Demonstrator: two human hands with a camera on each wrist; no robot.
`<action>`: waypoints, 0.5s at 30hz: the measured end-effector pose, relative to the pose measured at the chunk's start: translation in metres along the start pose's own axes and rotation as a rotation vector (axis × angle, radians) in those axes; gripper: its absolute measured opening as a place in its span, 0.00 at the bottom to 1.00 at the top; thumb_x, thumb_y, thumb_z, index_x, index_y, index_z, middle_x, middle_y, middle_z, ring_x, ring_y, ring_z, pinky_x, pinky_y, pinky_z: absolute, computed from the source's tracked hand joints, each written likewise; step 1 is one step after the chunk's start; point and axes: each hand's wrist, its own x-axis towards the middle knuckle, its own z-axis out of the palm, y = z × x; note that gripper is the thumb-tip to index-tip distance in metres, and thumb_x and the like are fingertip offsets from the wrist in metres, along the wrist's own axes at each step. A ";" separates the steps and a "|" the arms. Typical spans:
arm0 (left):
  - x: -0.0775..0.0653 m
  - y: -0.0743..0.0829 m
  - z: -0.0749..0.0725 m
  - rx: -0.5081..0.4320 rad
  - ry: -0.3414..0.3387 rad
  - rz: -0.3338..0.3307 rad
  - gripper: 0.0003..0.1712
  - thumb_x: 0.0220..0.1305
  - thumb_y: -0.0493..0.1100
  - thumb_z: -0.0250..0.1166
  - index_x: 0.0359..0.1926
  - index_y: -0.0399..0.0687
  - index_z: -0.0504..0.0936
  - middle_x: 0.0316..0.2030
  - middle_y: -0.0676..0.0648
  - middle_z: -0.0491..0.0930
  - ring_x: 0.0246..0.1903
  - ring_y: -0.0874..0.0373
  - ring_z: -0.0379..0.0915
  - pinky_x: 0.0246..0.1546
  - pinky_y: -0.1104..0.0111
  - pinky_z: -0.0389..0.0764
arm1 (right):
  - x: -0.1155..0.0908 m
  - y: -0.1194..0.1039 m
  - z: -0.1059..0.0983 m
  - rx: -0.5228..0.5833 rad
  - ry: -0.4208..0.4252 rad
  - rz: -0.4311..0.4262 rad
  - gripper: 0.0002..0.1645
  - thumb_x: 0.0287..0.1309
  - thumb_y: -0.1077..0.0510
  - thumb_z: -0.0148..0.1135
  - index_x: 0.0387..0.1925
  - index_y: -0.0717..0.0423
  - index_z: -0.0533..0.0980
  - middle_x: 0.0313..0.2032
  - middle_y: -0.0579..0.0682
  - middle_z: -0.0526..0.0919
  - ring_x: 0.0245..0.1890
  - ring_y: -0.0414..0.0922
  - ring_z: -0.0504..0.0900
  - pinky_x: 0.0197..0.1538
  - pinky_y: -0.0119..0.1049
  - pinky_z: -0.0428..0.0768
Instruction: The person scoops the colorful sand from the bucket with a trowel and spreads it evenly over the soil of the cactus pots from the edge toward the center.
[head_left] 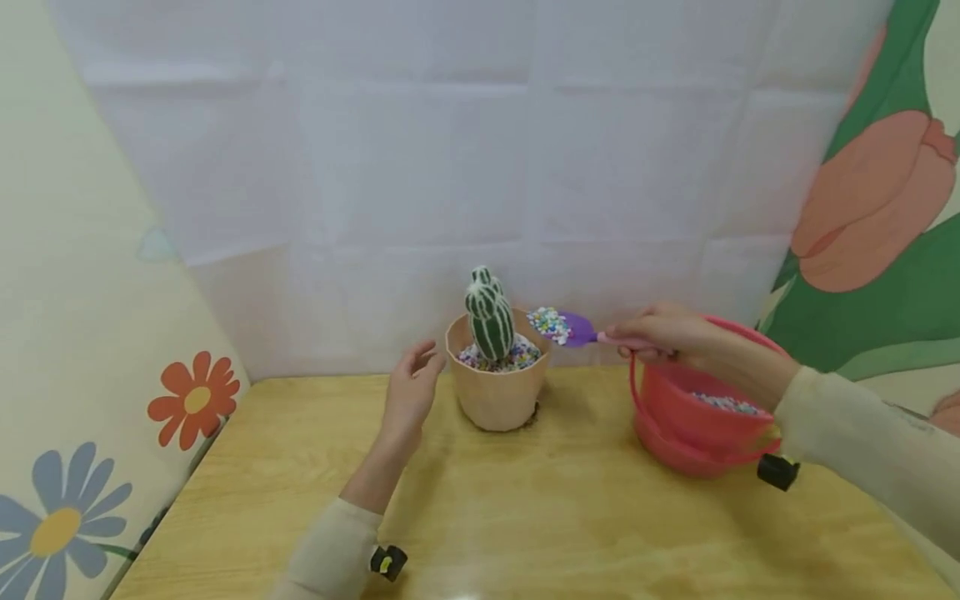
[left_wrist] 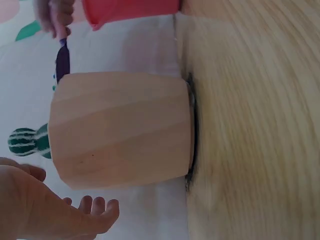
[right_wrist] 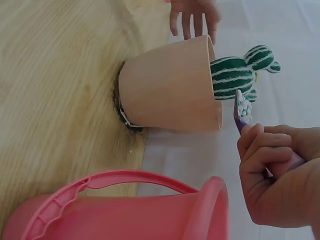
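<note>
My right hand grips the pink handle of a small purple shovel. Colourful pebbles are heaped on its blade, which hovers at the right rim of a peach flower pot. In that pot stands a green cactus with white stripes, and mixed pebbles lie around its base. Just left of the pot is my left hand, its fingers loosely bent and holding nothing. The left wrist view shows those fingers beside the pot wall; whether they touch it I cannot tell.
A red bucket with pebbles inside stands on the wooden table under my right forearm, its handle hanging down in front. White cloth hangs behind the table. Dark bits lie at the pot's foot.
</note>
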 end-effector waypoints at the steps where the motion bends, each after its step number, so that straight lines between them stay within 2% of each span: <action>1: -0.001 -0.002 0.001 0.022 -0.013 0.014 0.31 0.74 0.50 0.60 0.72 0.46 0.69 0.64 0.41 0.72 0.62 0.45 0.67 0.64 0.48 0.69 | 0.002 -0.001 0.002 -0.015 0.014 0.002 0.16 0.69 0.53 0.65 0.39 0.64 0.85 0.25 0.52 0.83 0.15 0.36 0.64 0.18 0.27 0.59; 4: -0.003 -0.005 0.005 0.070 -0.017 0.068 0.33 0.73 0.51 0.63 0.73 0.45 0.68 0.64 0.40 0.72 0.62 0.43 0.68 0.64 0.49 0.71 | 0.008 -0.003 0.005 -0.062 0.045 -0.010 0.17 0.68 0.52 0.66 0.37 0.64 0.85 0.24 0.51 0.82 0.15 0.36 0.64 0.17 0.27 0.59; 7: -0.006 -0.005 0.007 0.066 -0.002 0.093 0.33 0.72 0.51 0.64 0.71 0.44 0.69 0.62 0.40 0.74 0.60 0.42 0.70 0.62 0.50 0.73 | 0.012 -0.006 0.008 -0.081 0.042 -0.032 0.17 0.67 0.52 0.66 0.38 0.65 0.85 0.24 0.52 0.82 0.14 0.36 0.63 0.16 0.27 0.58; 15: -0.012 -0.006 0.011 0.052 -0.015 0.082 0.30 0.70 0.47 0.66 0.70 0.47 0.71 0.62 0.42 0.75 0.58 0.46 0.72 0.58 0.54 0.76 | 0.016 -0.010 0.015 -0.125 0.022 -0.043 0.16 0.68 0.54 0.65 0.38 0.67 0.83 0.26 0.51 0.83 0.16 0.36 0.65 0.19 0.27 0.61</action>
